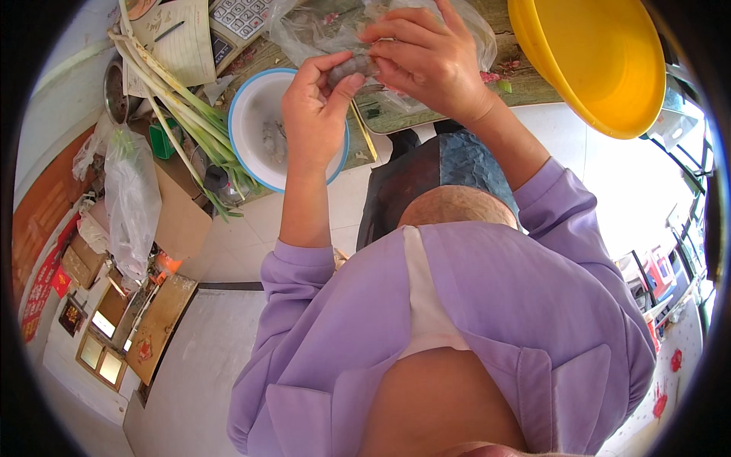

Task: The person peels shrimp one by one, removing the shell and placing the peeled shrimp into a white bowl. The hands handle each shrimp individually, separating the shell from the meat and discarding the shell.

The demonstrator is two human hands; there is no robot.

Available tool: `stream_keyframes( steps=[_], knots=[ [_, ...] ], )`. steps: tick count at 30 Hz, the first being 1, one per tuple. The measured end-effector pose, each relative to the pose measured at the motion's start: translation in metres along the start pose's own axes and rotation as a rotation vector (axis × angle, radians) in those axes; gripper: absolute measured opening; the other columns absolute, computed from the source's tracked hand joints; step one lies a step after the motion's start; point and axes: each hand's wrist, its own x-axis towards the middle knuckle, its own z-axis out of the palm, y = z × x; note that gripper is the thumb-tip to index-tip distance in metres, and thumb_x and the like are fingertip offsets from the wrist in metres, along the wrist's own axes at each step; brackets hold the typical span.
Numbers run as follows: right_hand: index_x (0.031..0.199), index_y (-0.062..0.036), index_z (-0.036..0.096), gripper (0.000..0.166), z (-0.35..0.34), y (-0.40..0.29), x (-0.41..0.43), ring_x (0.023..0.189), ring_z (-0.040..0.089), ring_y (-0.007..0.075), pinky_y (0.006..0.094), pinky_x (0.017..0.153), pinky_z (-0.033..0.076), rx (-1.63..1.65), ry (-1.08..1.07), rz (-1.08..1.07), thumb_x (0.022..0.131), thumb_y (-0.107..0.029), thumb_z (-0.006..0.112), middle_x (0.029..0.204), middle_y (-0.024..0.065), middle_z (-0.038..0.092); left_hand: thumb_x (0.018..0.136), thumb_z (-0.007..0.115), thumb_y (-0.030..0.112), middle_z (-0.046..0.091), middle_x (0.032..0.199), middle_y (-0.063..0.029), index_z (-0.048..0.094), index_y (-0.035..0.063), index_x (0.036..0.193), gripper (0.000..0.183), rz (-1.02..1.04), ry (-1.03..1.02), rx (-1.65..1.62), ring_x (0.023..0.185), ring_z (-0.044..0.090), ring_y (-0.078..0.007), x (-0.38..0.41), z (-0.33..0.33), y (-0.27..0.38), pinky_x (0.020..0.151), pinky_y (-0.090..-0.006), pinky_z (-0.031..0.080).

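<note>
A raw grey shrimp is pinched between the thumb and fingers of my left hand. My right hand closes its thumb and index finger on the shrimp's other end, its outer fingers spread. Below and left of the shrimp stands a white bowl with a blue rim, partly hidden by my left hand and forearm. Several pale shrimp pieces lie in the bowl. Behind my hands, a clear plastic bag is spread on the wood-patterned table.
Long scallions lie along the table's left side. Beyond them are a notebook with a pen and a calculator. A large yellow basin stands at the right, over the table edge. At left hangs a plastic bag.
</note>
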Motion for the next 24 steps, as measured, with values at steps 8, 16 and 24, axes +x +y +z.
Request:
stream_keyframes(
  steps=[8,16,24],
  knots=[
    [0.074,-0.0115,0.065,0.011,0.002,-0.002,0.000,0.085,0.060,0.0141,0.0498,0.101,0.026,0.005,0.032,0.077,0.063,-0.010,0.068,0.084,-0.0022,0.063,0.081,0.062,0.000,0.061,0.088,-0.0083,0.053,-0.0049,0.103,0.025,-0.023,-0.001,0.017,0.080,0.057,-0.0108,0.002,-0.002,0.000,0.072,-0.0223,0.046],
    [0.073,-0.0113,0.065,0.010,0.001,-0.001,0.001,0.084,0.061,0.0148,0.0519,0.098,0.030,0.004,0.012,0.104,0.064,-0.011,0.068,0.083,-0.0019,0.064,0.082,0.060,0.000,0.061,0.092,-0.0110,0.052,-0.0049,0.105,0.025,-0.029,0.014,-0.042,0.083,0.059,-0.0148,0.002,-0.005,0.001,0.075,-0.0243,0.047],
    [0.074,-0.0079,0.064,0.011,-0.004,0.000,0.003,0.077,0.060,0.0201,0.0417,0.081,0.044,0.001,0.047,0.145,0.063,-0.008,0.066,0.082,0.0019,0.063,0.081,0.060,-0.002,0.061,0.091,-0.0101,0.053,-0.0044,0.104,0.024,-0.032,0.047,-0.051,0.083,0.059,-0.0137,0.002,-0.009,0.000,0.075,-0.0235,0.048]
  ],
)
